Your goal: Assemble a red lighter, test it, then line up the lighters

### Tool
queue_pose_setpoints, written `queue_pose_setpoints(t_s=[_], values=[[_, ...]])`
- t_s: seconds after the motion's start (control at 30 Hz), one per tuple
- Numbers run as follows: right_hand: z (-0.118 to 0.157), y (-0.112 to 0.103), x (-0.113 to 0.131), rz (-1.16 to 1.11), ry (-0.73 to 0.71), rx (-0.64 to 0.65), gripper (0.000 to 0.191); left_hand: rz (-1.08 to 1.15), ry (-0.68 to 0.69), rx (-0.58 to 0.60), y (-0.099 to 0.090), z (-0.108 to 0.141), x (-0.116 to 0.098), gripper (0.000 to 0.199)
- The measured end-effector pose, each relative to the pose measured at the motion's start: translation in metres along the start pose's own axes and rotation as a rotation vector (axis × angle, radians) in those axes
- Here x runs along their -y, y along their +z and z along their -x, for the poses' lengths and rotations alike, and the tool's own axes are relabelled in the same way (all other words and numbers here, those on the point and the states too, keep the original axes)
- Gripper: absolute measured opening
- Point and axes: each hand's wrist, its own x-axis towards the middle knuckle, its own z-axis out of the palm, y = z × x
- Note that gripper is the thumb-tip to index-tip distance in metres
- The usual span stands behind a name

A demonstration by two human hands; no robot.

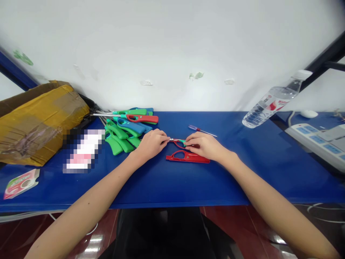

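Note:
Both my hands work on an opened red utility lighter (176, 143) that lies on the blue table. My left hand (153, 143) is closed, fingertips pinching its front end by a small whitish part; whatever lies under the palm is hidden. The fingers of my right hand (202, 144) are closed on its handle end, around a green trigger (184, 142). Just below, a loose red casing half (188, 157) rests with its inner side up. Behind my right hand lies a screwdriver (201, 130) with a purplish clear handle.
Several green, blue and red lighters (121, 133) are piled on the left, beside a taped cardboard box (40, 124). A pink card (21, 184) sits at the left edge. On the right are a water bottle (273, 102) and a white power strip (319, 142). A wall closes the back.

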Motion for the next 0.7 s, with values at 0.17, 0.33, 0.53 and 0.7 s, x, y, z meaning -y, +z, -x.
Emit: queue_pose_setpoints(t_s=[0.17, 0.33, 0.53, 0.7], values=[[-0.0001, -0.0031, 0.0007, 0.011, -0.001, 0.019, 0.017, 0.004, 0.062, 0.006, -0.0012, -0.0007, 0.0012, 0.024], [-0.0004, -0.0028, -0.0006, 0.012, -0.002, 0.03, 0.017, 0.059, 0.062, 0.012, -0.0003, -0.0021, 0.0025, 0.024], [0.0001, -0.0025, -0.0023, 0.005, -0.02, 0.018, 0.018, 0.196, -0.006, 0.007, 0.0007, -0.0042, 0.0052, 0.025], [0.0005, -0.0027, -0.0021, 0.009, -0.018, 0.02, 0.017, 0.242, -0.078, 0.026, 0.0004, -0.0033, 0.0045, 0.026]])
